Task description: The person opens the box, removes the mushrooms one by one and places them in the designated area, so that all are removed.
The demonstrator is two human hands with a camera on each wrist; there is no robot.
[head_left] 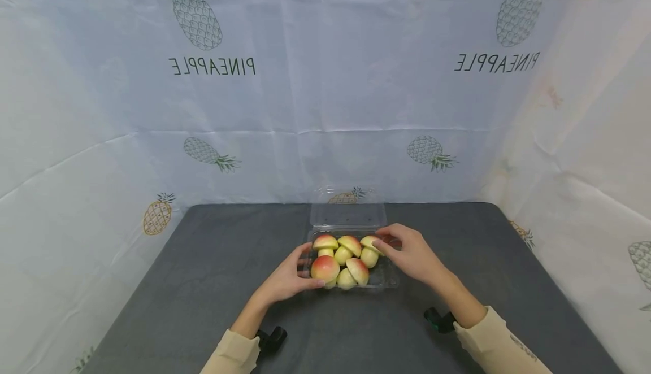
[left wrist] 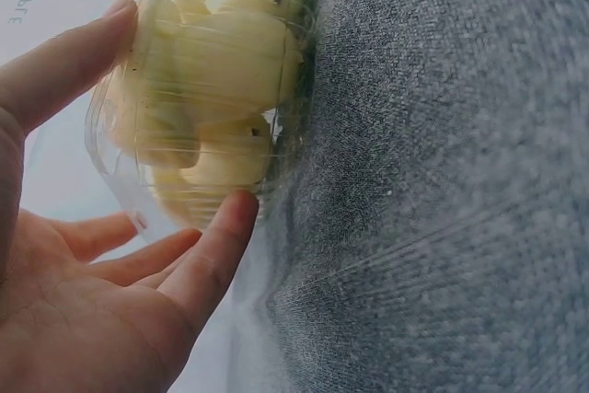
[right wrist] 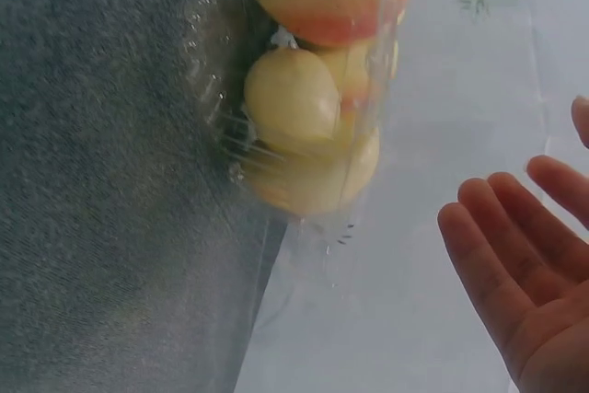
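Observation:
A clear plastic clamshell box (head_left: 381,277) sits on the dark table, its transparent lid (head_left: 348,214) raised at the back. Inside lie several mushroom-shaped pieces (head_left: 325,269) with yellow stems and red-and-yellow caps, leaving room at the front right. My left hand (head_left: 291,277) holds the box by its left end, thumb by the front corner and fingers along the side. In the left wrist view, the thumb and a fingertip meet the ribbed plastic wall (left wrist: 216,89). Over the back right corner is my right hand (head_left: 411,252), its fingers extended beside the rearmost right mushroom piece (head_left: 370,252); nothing shows in its palm.
The dark grey table (head_left: 244,238) extends to both sides of the box. White cloth with pineapple prints (head_left: 351,97) hangs behind and at both sides. Black straps (head_left: 272,339) are worn on the wrists, below cream sleeves.

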